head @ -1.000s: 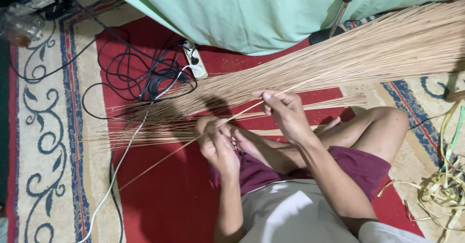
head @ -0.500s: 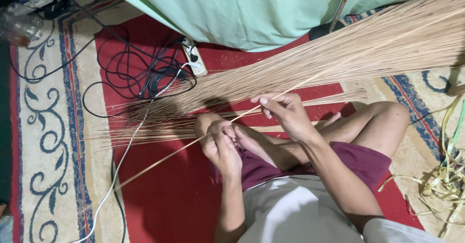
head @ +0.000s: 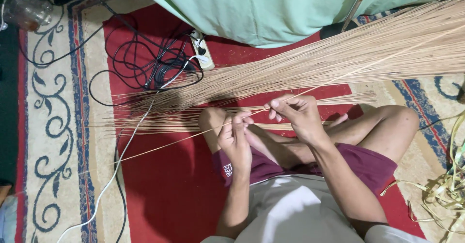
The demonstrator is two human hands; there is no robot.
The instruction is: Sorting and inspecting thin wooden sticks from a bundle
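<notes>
I sit cross-legged on a red carpet (head: 160, 194). My left hand (head: 235, 139) and my right hand (head: 295, 114) both pinch one long thin tan stick (head: 169, 144) that slants from lower left up to the right. Behind it a big sheaf of the same thin sticks (head: 348, 61) fans out from the upper right toward the left. A smaller flat layer of sticks (head: 160, 124) lies on the carpet just beyond my knee.
A tangle of black cables (head: 145, 61) and a white power strip (head: 203, 54) lie at the back left. A white cable (head: 114, 175) runs down the carpet. Pale green cloth (head: 271, 6) hangs at the top. Yellowish leaf strips (head: 445, 189) pile at the right.
My hands have shifted slightly along the single stick; its free end now reaches further down to the left. The sheaf has stayed in place.
</notes>
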